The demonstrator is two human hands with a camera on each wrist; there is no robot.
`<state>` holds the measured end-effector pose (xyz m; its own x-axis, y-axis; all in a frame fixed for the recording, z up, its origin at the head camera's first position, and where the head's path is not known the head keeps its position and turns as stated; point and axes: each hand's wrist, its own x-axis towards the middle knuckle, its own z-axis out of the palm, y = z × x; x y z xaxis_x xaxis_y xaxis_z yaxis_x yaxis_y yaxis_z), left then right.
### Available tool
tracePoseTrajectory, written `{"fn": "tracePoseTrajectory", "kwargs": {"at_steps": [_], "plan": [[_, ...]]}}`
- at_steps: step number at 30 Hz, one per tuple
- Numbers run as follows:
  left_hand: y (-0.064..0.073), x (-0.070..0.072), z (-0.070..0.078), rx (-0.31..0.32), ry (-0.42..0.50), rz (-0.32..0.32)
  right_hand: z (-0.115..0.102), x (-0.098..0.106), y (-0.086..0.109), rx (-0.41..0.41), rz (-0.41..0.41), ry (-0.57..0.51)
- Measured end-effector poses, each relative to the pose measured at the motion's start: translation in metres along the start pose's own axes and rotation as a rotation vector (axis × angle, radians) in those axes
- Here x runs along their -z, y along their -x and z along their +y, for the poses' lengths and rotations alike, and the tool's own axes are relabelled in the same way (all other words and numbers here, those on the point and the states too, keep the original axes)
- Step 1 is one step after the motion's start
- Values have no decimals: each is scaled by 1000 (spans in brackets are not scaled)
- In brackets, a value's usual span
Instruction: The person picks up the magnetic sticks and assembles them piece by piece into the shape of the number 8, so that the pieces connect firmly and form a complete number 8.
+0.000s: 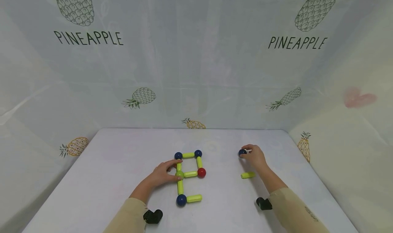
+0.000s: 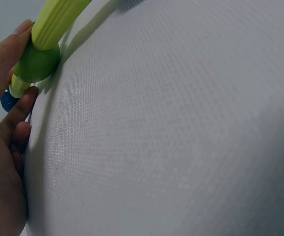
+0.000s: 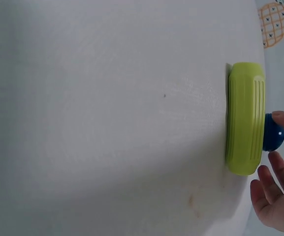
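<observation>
A flat frame of yellow-green toy rods and balls lies on the table. Its upper part is a closed square with two dark blue balls at the top, a green ball (image 1: 179,174) and a red ball (image 1: 201,172). Below, a rod runs to another blue ball (image 1: 181,200) with a short rod pointing right. My left hand (image 1: 165,172) holds the frame's left side, thumb and forefinger around the green ball (image 2: 37,64). My right hand (image 1: 253,156) pinches a loose dark blue ball (image 1: 242,153) between thumb and fingers, at the far right.
A loose yellow-green rod (image 1: 248,175) lies on the white table (image 1: 224,205) on the near side of my right hand; it looks large in the right wrist view. Black wrist devices (image 1: 153,216) sit by both sleeves. A pineapple-print cloth (image 1: 196,62) encloses the table's back and sides.
</observation>
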<state>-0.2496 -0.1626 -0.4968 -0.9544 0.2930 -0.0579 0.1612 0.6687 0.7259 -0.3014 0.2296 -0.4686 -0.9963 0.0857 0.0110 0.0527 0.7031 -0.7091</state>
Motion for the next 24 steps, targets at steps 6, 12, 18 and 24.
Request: {"fn": "tracePoseTrajectory", "kwargs": {"at_steps": [6,12,18,24], "plan": [[0,0,0,11,2,3,0,0,0,-4,-6,-2],[0,-1,1,18,14,4,6,-4,-4,-17,-16,-22],[0,0,0,5,6,3,8,-6,-5,-16,-13,-22],[-1,-1,0,14,-2,4,5,-5,-2,-7,-13,-19]]}}
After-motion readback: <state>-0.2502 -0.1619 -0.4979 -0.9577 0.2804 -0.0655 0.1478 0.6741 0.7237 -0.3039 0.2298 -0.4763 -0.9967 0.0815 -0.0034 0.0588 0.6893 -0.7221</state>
